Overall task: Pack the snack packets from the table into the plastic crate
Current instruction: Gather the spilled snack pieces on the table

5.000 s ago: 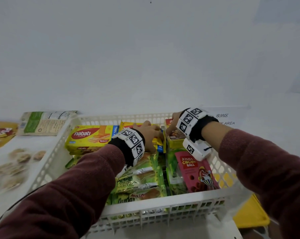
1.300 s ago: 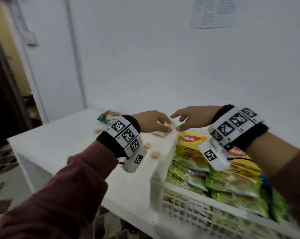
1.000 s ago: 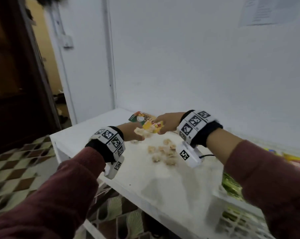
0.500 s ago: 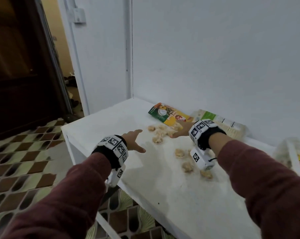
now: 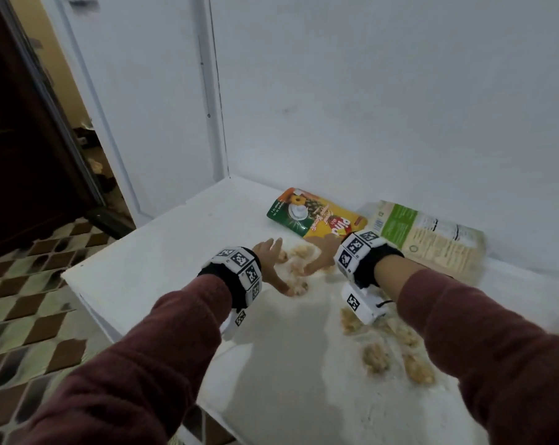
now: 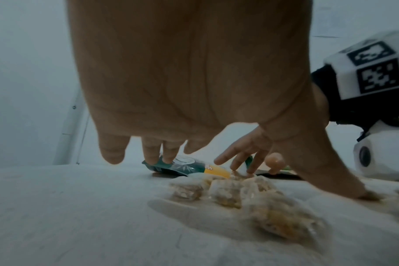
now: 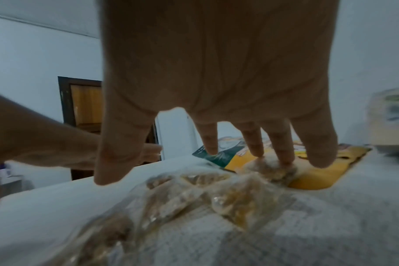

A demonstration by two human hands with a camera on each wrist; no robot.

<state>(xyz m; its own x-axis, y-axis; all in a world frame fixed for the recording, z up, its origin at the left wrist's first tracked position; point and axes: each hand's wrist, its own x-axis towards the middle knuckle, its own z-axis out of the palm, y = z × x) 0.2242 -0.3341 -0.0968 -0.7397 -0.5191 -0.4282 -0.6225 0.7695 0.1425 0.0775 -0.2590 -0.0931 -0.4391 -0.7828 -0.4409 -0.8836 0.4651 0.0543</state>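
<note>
Both hands are down on the white tabletop (image 5: 162,252) over a loose scatter of small clear-wrapped biscuit packets (image 5: 299,271), and the way they're set looks like a scoop from two sides. The left hand (image 5: 270,258) has its fingers spread wide and fairly straight, thumb stretched down so the tip touches a packet on the near side. The right hand (image 5: 323,255) comes in from the other side, fingers also spread; in the right wrist view two fingertips (image 7: 282,158) press on a single wrapped biscuit (image 7: 271,169). Neither hand actually has anything gripped, I'd say they're corralling the pile so it can be lifted in one go.

Just behind the pile, a flat yellow-and-green pineapple biscuit pouch (image 5: 316,216) lies near the wall, and beside it a bigger pale bag with a green label (image 5: 429,239). More wrapped biscuits (image 5: 397,351) sit apart, under the right forearm, so those are probably a second trip.

Room-wise: the wall is close behind the pouches, so no pushing that way. The table's left edge and corner (image 5: 64,276) are well apart from the pile, lots of bare surface there. The plastic crate isn't in view in any picture right now, so can't say how far the carry is.
</note>
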